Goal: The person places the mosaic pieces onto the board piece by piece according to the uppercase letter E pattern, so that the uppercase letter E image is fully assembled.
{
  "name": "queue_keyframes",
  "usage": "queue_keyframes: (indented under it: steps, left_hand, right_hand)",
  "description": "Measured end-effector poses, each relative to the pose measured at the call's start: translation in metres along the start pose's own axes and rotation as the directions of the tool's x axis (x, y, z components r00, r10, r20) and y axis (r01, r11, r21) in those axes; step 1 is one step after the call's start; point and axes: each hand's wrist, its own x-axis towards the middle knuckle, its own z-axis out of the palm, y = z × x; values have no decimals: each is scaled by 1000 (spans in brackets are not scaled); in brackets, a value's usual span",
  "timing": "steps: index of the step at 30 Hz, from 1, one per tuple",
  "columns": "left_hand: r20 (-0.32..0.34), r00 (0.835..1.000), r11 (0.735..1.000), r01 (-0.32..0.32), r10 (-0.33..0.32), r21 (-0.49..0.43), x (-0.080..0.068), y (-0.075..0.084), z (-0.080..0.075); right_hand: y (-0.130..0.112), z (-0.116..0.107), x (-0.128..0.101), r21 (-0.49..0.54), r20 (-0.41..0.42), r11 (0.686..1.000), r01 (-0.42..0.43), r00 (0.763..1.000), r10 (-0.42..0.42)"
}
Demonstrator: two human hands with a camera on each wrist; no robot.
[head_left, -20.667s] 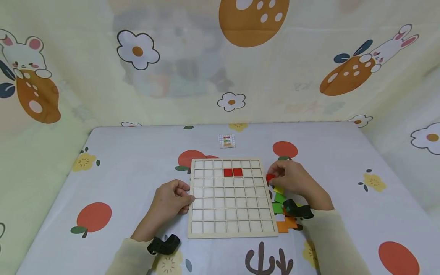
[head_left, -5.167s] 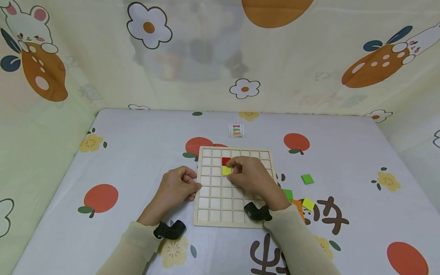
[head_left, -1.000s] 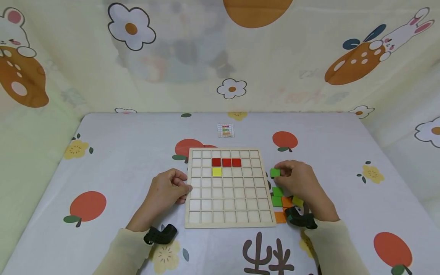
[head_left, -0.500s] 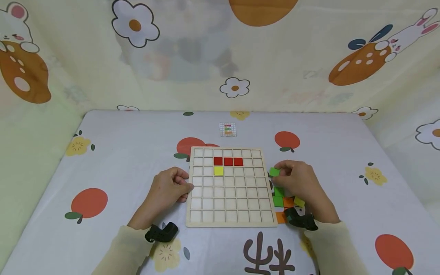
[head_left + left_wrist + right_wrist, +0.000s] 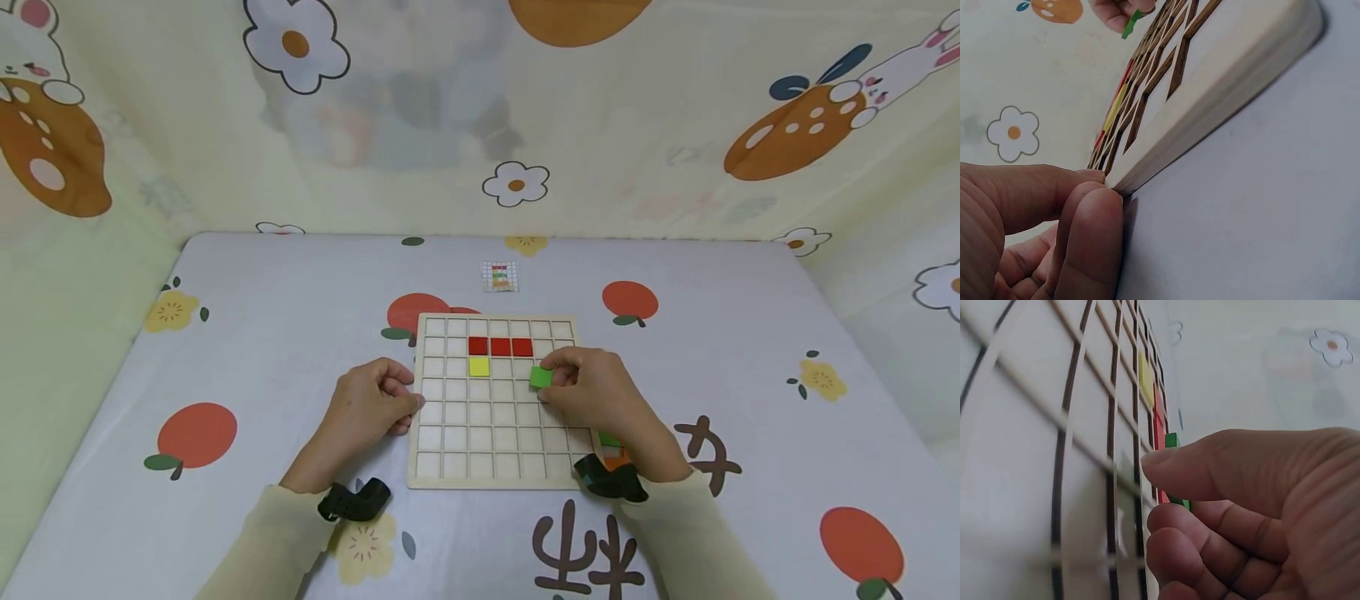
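Green square tile: pinched between thumb and curled fingers of the right hand, held over the wooden grid board, at 3 o'clock of the yellow tile and below the right end of the row of three red tiles. Whether it touches the board cannot be told.

Right hand: over the board's right half, black wrist strap behind it.

Left hand: fingers curled, fingertips pressed against the board's left edge at 9 o'clock.

Loose tiles: green and orange, partly hidden by the right wrist, at 4 o'clock of the board.

Small pattern card: on the printed tablecloth, at 12 o'clock, apart from the board.
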Motion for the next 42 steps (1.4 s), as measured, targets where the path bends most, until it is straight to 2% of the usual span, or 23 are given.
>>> queue_keyframes:
  steps: [13, 19, 42]
  left_hand:
    - [-3, 1000, 1000, 11, -11, -19, 1, -1, 0]
    - [-1, 1000, 1000, 8, -8, -26, 1, -1, 0]
    - [6, 1000, 999, 4, -4, -36, 3, -3, 1]
  right_hand:
    - [-26, 27, 7, 68, 77, 994, 87, 993, -93]
    - [-32, 36, 9, 62, 84, 991, 121, 988, -126]
    - [-34, 47, 11, 50, 71, 990, 130, 989, -133]
